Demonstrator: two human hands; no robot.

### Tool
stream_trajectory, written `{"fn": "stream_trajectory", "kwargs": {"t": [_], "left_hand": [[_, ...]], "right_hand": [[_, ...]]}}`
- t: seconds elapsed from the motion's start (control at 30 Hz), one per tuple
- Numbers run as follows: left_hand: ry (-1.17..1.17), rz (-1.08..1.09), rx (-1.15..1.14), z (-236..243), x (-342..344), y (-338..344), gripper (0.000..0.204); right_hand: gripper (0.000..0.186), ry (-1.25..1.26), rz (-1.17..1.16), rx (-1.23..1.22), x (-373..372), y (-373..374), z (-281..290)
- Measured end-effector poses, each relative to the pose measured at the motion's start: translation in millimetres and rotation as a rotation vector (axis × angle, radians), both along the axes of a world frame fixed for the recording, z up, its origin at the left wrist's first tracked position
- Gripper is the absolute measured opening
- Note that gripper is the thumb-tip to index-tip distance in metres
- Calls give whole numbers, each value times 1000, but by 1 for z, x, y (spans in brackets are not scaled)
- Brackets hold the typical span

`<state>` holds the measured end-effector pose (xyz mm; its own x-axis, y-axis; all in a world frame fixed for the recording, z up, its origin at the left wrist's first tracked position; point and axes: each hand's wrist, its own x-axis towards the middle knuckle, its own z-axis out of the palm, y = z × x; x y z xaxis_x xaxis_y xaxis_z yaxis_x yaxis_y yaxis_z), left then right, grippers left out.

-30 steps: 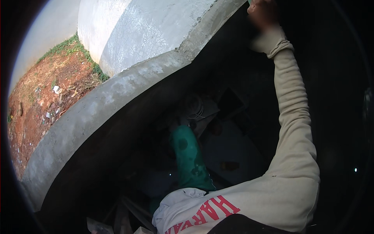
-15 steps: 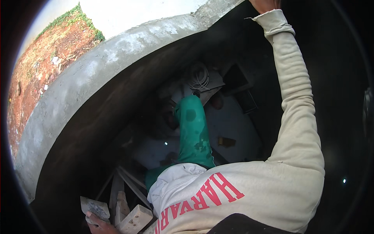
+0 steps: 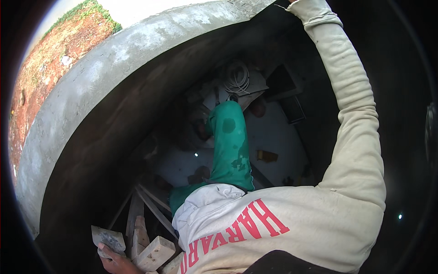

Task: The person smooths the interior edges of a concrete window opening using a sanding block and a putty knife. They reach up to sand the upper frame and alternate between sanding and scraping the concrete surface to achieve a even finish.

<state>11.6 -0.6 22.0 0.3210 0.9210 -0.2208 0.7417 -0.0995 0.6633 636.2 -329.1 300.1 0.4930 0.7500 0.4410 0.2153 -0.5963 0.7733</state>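
Observation:
At the lower left my left hand (image 3: 116, 263) is closed around the edge of a flat, squarish grey plate (image 3: 108, 238) with darker smears on its face. It looks like a scraper or trowel blade, but no handle shows. Beside this hand are a pale wooden block (image 3: 156, 254) and a narrower wooden piece (image 3: 140, 233). My right arm stretches up in a cream sleeve (image 3: 353, 86) along the right side. Only a sliver of my right hand (image 3: 292, 1) shows at the top edge, near a grey concrete ledge (image 3: 137, 48); its fingers are out of view.
Wooden struts (image 3: 155, 211) rise beside my left hand. Far below, on a shaded floor (image 3: 285, 137), lie a coil of pale cable (image 3: 237, 78) and a yellowish block (image 3: 267, 156). Reddish ground (image 3: 59, 52) shows beyond the ledge. My leg in green trousers (image 3: 229, 137) hangs over the floor.
My right hand has slid mostly out of the top edge, shifting left with its cuff. The left hand still holds the plate, a little further left and higher.

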Motion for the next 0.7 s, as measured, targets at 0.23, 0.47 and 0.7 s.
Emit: {"fn": "stream_trajectory", "kwargs": {"t": [0.23, 0.47, 0.7], "left_hand": [[20, 30, 14, 4, 11, -5, 55], [33, 54, 74, 0, 8, -1, 54], [-42, 31, 108, 20, 10, -8, 51]], "right_hand": [[18, 257, 86, -350, -5, -15, -79], [13, 27, -46, -41, -20, 31, -19], [21, 1181, 675, 1220, -159, -16, -138]]}}
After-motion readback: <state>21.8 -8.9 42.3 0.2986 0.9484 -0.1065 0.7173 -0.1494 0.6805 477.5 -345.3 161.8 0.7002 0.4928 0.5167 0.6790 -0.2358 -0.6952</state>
